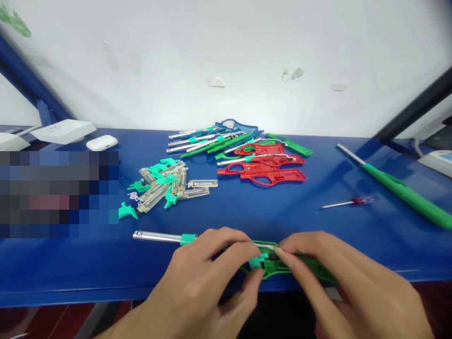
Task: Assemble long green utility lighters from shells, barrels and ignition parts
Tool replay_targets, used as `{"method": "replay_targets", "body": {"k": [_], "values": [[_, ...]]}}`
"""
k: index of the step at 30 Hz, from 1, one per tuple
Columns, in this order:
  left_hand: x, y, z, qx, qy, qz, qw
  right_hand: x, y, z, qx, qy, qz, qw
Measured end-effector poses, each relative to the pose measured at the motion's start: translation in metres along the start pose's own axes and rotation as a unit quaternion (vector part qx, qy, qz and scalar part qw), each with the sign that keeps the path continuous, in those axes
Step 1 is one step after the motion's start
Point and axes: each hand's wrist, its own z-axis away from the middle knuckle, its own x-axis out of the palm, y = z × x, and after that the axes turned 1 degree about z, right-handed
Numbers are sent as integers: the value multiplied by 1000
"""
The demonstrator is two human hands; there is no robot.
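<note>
A green lighter half-shell (277, 268) lies open side up at the table's front edge, with a silver metal tube (158, 236) and a teal collar (188, 239) pointing left. My left hand (208, 268) pinches a teal trigger piece (254, 262) inside the shell between thumb and fingertips. On the right, the thumb and forefinger of my right hand (328, 263) are closed at a thin pale wire (266, 246) along the shell's upper edge. Both hands cover parts of the shell.
Teal triggers (165, 179) and clear fuel tanks (153, 197) lie heaped at centre-left. Behind are red half-shells (273, 176), green ones (294, 145) and blue ones (243, 127). At right lie a screwdriver (348, 203) and a green lighter (402, 190). A white case (102, 142) sits back left.
</note>
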Motion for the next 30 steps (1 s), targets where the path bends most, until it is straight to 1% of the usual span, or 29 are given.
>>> {"method": "replay_targets", "body": {"k": [5, 10, 13, 16, 20, 22, 24, 26, 29, 30], "values": [[0, 1, 1, 3, -4, 1, 1000, 2, -1, -2, 21, 8, -52, 998], [-2, 0, 1, 2, -8, -5, 1000, 2, 3, 0, 66, 18, -113, 991], [-2, -4, 1, 14, -5, -14, 1000, 2, 6, 2, 97, 29, -146, 984], [-1, -8, 2, 31, -7, -16, 999, 1, 10, 4, 141, 11, -202, 969], [0, -11, 3, 49, -20, -16, 998, -1, 14, 3, 199, -29, -287, 937], [0, -11, 4, 59, -15, -24, 998, -3, 14, 0, 218, -30, -307, 926], [-1, -9, 5, 69, -9, -31, 997, -3, 13, -3, 228, -24, -314, 921], [-1, -7, 4, 72, -17, -38, 997, -4, 13, -5, 230, -18, -318, 920], [-2, -4, 2, 57, -28, -55, 996, -4, 13, -4, 227, -26, -321, 919], [-2, -4, 2, 55, -24, -57, 997, -4, 14, -3, 225, -27, -319, 920]]}}
